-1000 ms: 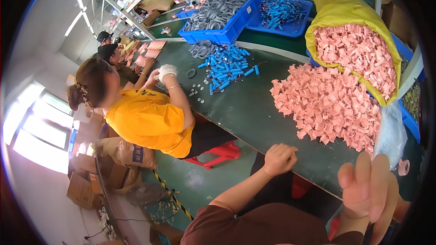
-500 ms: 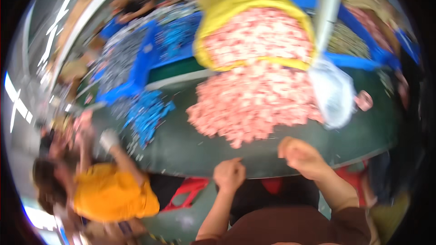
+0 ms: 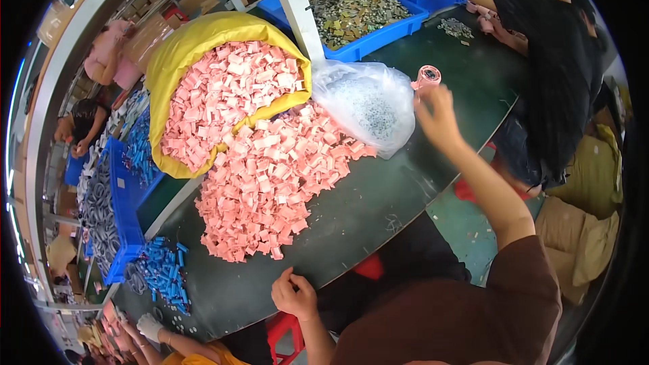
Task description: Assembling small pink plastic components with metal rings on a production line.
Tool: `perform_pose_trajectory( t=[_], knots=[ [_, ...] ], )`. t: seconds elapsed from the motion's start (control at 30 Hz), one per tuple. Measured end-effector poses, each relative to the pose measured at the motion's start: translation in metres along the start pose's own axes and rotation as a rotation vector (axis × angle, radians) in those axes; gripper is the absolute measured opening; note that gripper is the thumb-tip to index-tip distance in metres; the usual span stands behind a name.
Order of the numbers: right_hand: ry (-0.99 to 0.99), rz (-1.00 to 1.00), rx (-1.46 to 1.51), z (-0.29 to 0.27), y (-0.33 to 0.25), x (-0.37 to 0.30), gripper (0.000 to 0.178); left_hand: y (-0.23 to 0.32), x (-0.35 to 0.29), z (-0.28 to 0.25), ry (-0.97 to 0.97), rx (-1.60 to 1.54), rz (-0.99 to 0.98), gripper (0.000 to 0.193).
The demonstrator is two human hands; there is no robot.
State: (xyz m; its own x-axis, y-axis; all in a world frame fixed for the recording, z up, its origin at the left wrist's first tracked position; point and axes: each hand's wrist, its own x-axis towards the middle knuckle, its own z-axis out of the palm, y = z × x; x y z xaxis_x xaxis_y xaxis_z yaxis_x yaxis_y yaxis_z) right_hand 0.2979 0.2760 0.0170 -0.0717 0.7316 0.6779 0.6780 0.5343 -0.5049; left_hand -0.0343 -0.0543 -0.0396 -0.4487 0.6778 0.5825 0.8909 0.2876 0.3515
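Note:
My right hand (image 3: 438, 116) reaches across the table to a pink casing with a round, dark-centred head (image 3: 428, 76). Its fingers are closed at the casing's lower end, partly hiding it. Just left of that hand lies a clear plastic bag (image 3: 375, 111) of small translucent parts. My left hand (image 3: 295, 295) is loosely curled at the near table edge, and nothing shows in it. Beyond it spreads a heap of small pink plastic pieces (image 3: 260, 189), spilling from a yellow sack (image 3: 165, 88) tipped on its side.
Blue cylindrical parts (image 3: 164, 274) and a blue bin of grey coils (image 3: 125, 223) are at left. A blue bin of small boards (image 3: 409, 23) stands behind a white post (image 3: 294, 7). One co-worker in black (image 3: 558, 74) works at right; another's gloved hand (image 3: 149, 326) is at lower left.
My view has swung to the right and sharpened. My right hand has moved from the near table edge out to the pink casing; my left hand stays near the edge.

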Motion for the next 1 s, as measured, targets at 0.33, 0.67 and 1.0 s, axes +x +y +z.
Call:
perform_pose_trajectory(
  t=[0.33,0.67,1.0],
  knots=[
    [-0.338,-0.097,-0.199,0.013,0.101,0.038,0.04,-0.005,0.006,-0.01,0.03,-0.007,-0.014,0.014],
    [-0.891,0.396,0.36,-0.077,-0.014,-0.026,0.043,0.016,0.012,-0.018,0.05,-0.18,-0.046,0.011],
    [-0.965,0.597,1.066,0.013,-0.145,-0.125,0.05,0.08,0.016,-0.016,-0.368,-0.747,0.011,0.064]
  ],
)
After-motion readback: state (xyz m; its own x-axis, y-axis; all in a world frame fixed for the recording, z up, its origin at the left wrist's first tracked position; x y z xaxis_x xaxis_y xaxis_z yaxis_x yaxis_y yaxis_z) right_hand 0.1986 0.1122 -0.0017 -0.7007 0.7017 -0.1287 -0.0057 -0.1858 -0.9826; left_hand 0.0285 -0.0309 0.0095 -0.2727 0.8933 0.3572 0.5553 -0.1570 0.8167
